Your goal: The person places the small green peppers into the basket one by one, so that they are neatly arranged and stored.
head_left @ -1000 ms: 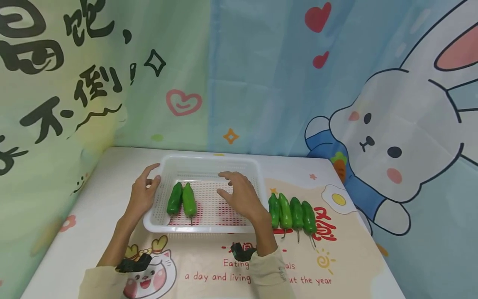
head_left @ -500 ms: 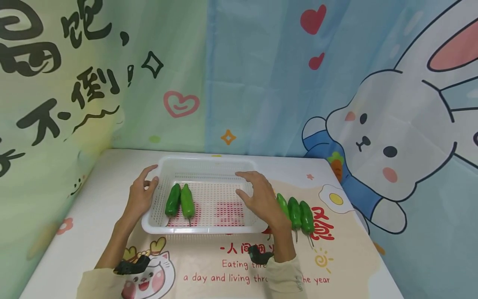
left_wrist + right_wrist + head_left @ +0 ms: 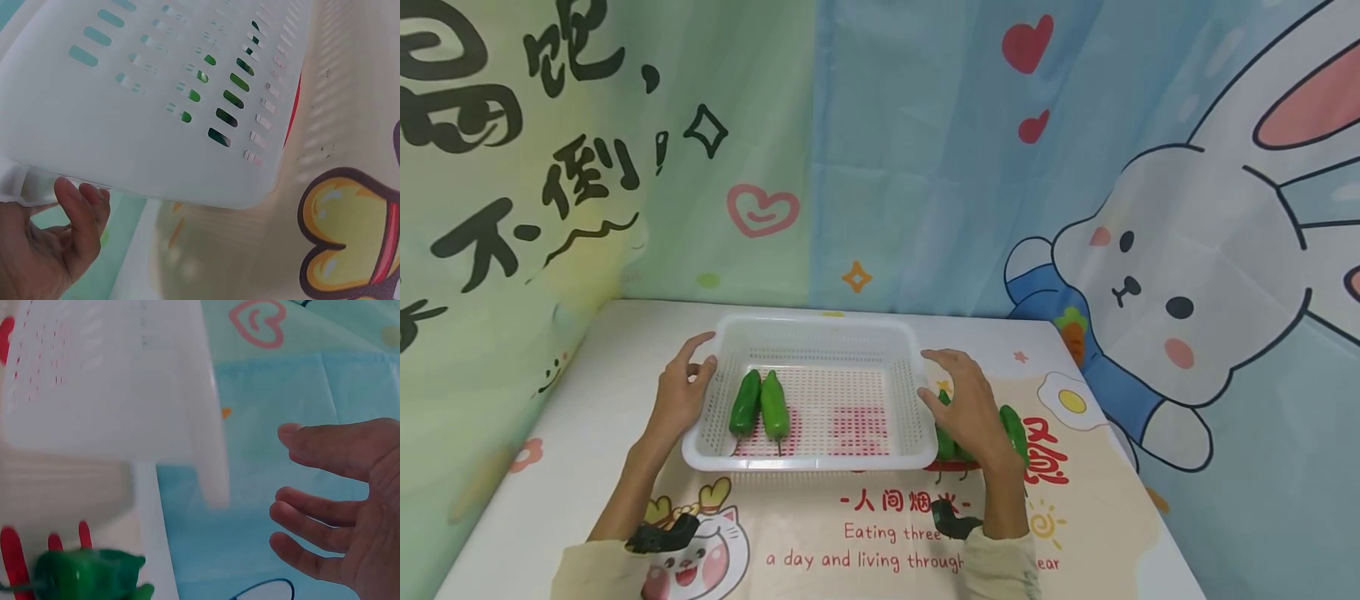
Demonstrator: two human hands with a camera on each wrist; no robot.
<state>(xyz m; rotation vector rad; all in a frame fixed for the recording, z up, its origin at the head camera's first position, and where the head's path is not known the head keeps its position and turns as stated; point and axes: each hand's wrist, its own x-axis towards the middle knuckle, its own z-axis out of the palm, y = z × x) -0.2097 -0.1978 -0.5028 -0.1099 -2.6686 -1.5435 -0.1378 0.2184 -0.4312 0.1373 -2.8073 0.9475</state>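
A white perforated plastic basket (image 3: 820, 460) stands on the table with two green peppers lying side by side at its left, a darker pepper (image 3: 746, 403) and a lighter pepper (image 3: 775, 407). My left hand (image 3: 681, 396) holds the basket's left rim; in the left wrist view, curled fingers (image 3: 84, 219) meet the rim from below. Just off the right rim is my right hand (image 3: 966, 408), fingers spread and bent, with a gap to the basket in the right wrist view. Beneath and beside it lie several more green peppers (image 3: 1015, 429), partly hidden by that hand and forearm.
The table (image 3: 1097, 533) bears a printed mat with lettering and cartoon figures. A patterned curtain (image 3: 917, 225) hangs directly behind the table's far edge and along the left side.
My right hand has moved right, from above the basket's inside to outside its right rim, passing over the row of peppers. The left hand stays at the left rim.
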